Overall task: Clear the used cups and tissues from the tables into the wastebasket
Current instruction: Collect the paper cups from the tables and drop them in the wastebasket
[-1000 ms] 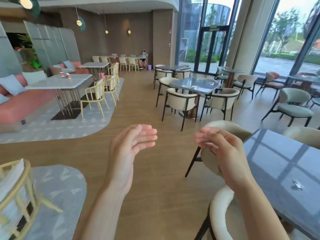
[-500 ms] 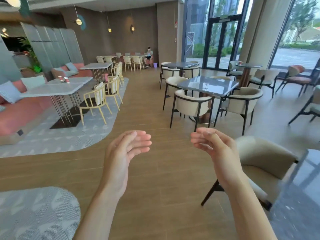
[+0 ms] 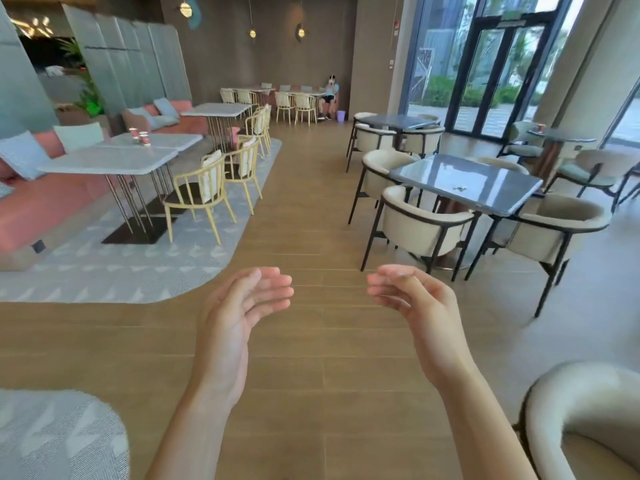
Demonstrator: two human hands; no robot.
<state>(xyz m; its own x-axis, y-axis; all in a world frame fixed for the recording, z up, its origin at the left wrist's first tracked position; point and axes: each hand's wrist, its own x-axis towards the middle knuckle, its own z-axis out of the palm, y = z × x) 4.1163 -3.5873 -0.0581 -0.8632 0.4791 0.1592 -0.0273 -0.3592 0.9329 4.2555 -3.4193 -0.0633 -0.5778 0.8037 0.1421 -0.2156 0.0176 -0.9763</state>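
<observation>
My left hand [image 3: 239,306] and my right hand [image 3: 415,299] hang in front of me over the wooden floor, fingers relaxed, both holding nothing. Two red cups [image 3: 139,136] stand on a white marble table [image 3: 114,161] at the left. A small crumpled tissue [image 3: 460,188] lies on the dark glossy table [image 3: 433,178] ahead on the right. Another red cup [image 3: 541,127] sits on a round dark table [image 3: 568,135] further right. A purple wastebasket [image 3: 341,116] stands far back on the floor.
Yellow chairs [image 3: 204,192] line the marble tables on a grey rug [image 3: 138,268]. Cream armchairs [image 3: 419,226] ring the dark tables; one armchair [image 3: 581,417] is close at my lower right. A person [image 3: 330,97] sits at the far wall. A wooden aisle runs between the two seating areas.
My view has swung left and moved forward. The dark table at my near right has left the frame, and the table with the tissue is closer. Both hands stay relaxed and hold nothing.
</observation>
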